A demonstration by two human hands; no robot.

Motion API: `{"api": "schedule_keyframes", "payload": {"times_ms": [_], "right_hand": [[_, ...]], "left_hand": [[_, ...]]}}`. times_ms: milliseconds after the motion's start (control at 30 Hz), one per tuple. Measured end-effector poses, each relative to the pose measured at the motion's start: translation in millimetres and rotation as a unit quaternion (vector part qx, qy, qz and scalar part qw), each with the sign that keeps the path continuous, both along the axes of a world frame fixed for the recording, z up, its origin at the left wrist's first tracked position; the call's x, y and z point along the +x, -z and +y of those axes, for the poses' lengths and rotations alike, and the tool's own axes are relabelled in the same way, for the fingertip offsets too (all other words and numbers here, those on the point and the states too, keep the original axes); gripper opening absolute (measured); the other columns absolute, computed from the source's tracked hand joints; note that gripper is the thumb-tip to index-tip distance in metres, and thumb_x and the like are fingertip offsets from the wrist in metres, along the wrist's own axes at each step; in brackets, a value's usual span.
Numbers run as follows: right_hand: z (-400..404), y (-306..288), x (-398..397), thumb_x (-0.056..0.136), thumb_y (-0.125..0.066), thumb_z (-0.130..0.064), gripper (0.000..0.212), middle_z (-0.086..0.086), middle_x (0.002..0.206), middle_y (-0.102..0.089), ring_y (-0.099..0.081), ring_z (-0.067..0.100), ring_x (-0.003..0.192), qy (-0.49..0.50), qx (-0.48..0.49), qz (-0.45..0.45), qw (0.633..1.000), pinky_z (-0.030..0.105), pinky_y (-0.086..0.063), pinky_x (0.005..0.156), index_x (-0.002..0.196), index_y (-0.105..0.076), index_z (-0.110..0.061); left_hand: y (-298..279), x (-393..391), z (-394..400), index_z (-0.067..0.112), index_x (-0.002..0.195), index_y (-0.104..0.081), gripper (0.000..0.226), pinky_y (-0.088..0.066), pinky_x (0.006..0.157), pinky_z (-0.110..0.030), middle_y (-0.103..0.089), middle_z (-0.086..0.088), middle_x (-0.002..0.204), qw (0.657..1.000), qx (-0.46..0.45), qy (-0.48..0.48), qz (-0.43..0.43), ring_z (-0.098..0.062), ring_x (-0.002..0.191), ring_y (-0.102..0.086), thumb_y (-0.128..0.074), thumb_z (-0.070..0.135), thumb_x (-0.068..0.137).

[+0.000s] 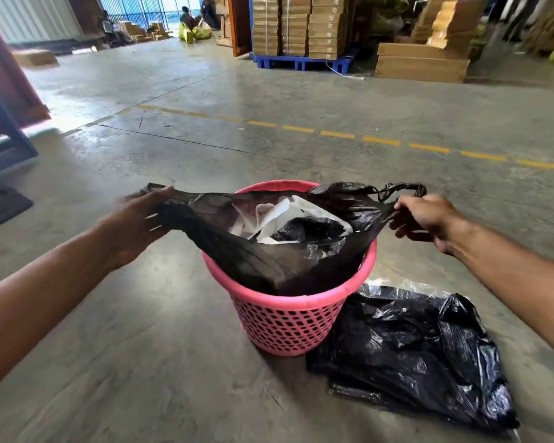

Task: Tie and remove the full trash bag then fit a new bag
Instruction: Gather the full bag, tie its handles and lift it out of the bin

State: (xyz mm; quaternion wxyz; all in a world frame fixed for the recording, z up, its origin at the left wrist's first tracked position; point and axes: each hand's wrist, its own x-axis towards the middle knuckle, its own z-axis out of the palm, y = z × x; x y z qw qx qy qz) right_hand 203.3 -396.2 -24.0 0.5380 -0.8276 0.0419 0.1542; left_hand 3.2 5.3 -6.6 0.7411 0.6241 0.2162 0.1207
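A pink perforated bin (288,324) stands on the concrete floor in front of me. Inside it sits a full black trash bag (269,257), its mouth open, with white paper and crumpled black plastic showing. My left hand (141,222) grips the bag's left edge, stretched out past the rim. My right hand (426,217) pinches the bag's right handle, pulled taut to the right. A second black bag (413,353) lies flat and crumpled on the floor just right of the bin.
A dashed yellow line (381,141) crosses the floor beyond the bin. Stacked cardboard boxes (298,24) on a blue pallet stand at the back, more boxes (422,63) to the right. A blue frame (10,129) is at far left. People sit far off.
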Motion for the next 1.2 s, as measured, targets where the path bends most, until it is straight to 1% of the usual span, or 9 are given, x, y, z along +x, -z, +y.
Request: {"api": "schedule_keyframes", "payload": {"times_ms": [100,200,367,500,600,800,900,1000,1200], "right_hand": [[-1.2,0.8,11.0,0.083,-0.056,-0.019,0.012,0.007,0.074,-0.072,-0.064,0.011,0.041,0.034,0.028,-0.005,0.999,0.023,-0.043,0.055,0.08,-0.067,-0.017],[-6.7,-9.8,22.0,0.082,-0.054,-0.021,0.012,0.001,0.066,-0.066,-0.066,0.013,0.057,0.072,0.113,0.043,0.99,0.025,-0.044,0.059,0.072,-0.06,-0.019],[-8.8,-29.1,35.9,0.085,-0.052,-0.019,0.013,-0.001,0.07,-0.066,-0.061,0.014,0.062,0.043,0.265,0.055,0.962,0.027,-0.045,0.067,0.076,-0.062,-0.018],[-1.5,-36.0,32.2,0.076,-0.065,-0.024,0.018,0.006,0.092,-0.066,-0.057,0.013,0.071,-0.076,0.193,0.022,0.978,0.028,-0.042,0.072,0.092,-0.069,-0.018],[2.1,-42.8,27.9,0.057,-0.09,-0.037,0.064,0.01,0.092,-0.067,-0.057,0.015,0.071,-0.183,0.055,-0.002,0.981,0.029,-0.038,0.065,0.109,-0.075,-0.004],[25.6,-65.3,33.6,0.083,-0.075,-0.034,0.02,-0.002,0.078,-0.069,-0.057,0.014,0.072,-0.042,0.119,-0.154,0.98,0.037,-0.037,0.079,0.072,-0.071,-0.018],[39.6,-66.5,33.1,0.083,-0.074,-0.032,0.024,-0.006,0.074,-0.069,-0.059,0.015,0.079,-0.019,0.154,-0.176,0.972,0.037,-0.041,0.08,0.064,-0.069,-0.019],[56.6,-64.3,28.5,0.089,-0.07,-0.023,0.026,-0.009,0.063,-0.069,-0.065,0.013,0.077,-0.039,0.25,-0.136,0.958,0.029,-0.048,0.073,0.064,-0.063,-0.019],[87.8,-66.4,6.0,0.097,-0.058,-0.02,0.024,0.009,0.071,-0.063,-0.065,0.028,0.067,-0.156,0.265,-0.136,0.942,0.035,-0.052,0.076,0.074,-0.06,-0.013]], "left_hand": [[1.6,2.1,14.8,0.021,0.067,-0.076,0.026,-0.05,0.07,-0.025,-0.071,0.006,0.066,0.998,-0.005,-0.007,0.068,-0.009,0.06,-0.068,-0.07,0.031,0.091],[-11.6,-5.0,31.0,0.024,0.062,-0.08,0.021,-0.053,0.054,-0.022,-0.067,0.004,0.071,0.99,-0.007,0.031,0.137,-0.009,0.058,-0.061,-0.09,0.041,0.055],[-31.5,-21.3,68.2,0.023,0.065,-0.081,0.068,-0.047,0.055,-0.022,-0.07,0.008,0.068,0.973,0.101,0.036,0.206,-0.005,0.055,-0.068,-0.099,0.054,0.007],[-32.4,-22.7,74.1,0.024,0.079,-0.08,0.06,-0.052,0.075,-0.029,-0.072,0.006,0.086,0.994,0.005,0.048,0.095,-0.009,0.075,-0.074,-0.103,0.047,0.028],[-27.1,-15.4,58.1,0.027,0.092,-0.076,0.06,-0.046,0.098,-0.034,-0.074,0.008,0.102,0.997,0.007,0.082,-0.004,-0.01,0.096,-0.073,-0.1,0.047,0.041],[-29.4,13.0,13.9,0.024,0.094,-0.067,0.041,-0.037,0.117,-0.044,-0.066,-0.008,0.141,0.987,-0.007,0.114,-0.117,-0.02,0.135,-0.059,-0.087,0.048,0.066],[-34.2,36.4,-8.4,0.024,0.1,-0.065,0.038,-0.039,0.114,-0.041,-0.068,-0.009,0.138,0.984,-0.045,0.085,-0.151,-0.019,0.129,-0.065,-0.081,0.045,0.073],[-41.2,60.5,-36.4,0.029,0.127,-0.062,0.035,-0.05,0.09,-0.036,-0.072,-0.012,0.131,0.985,0.004,0.091,-0.147,-0.025,0.121,-0.069,-0.065,0.037,0.093],[-16.9,95.8,-85.0,0.032,0.147,-0.05,0.076,-0.06,0.066,-0.031,-0.069,0.001,0.069,0.965,0.142,0.154,-0.158,-0.021,0.061,-0.068,-0.078,0.009,0.08]]}}
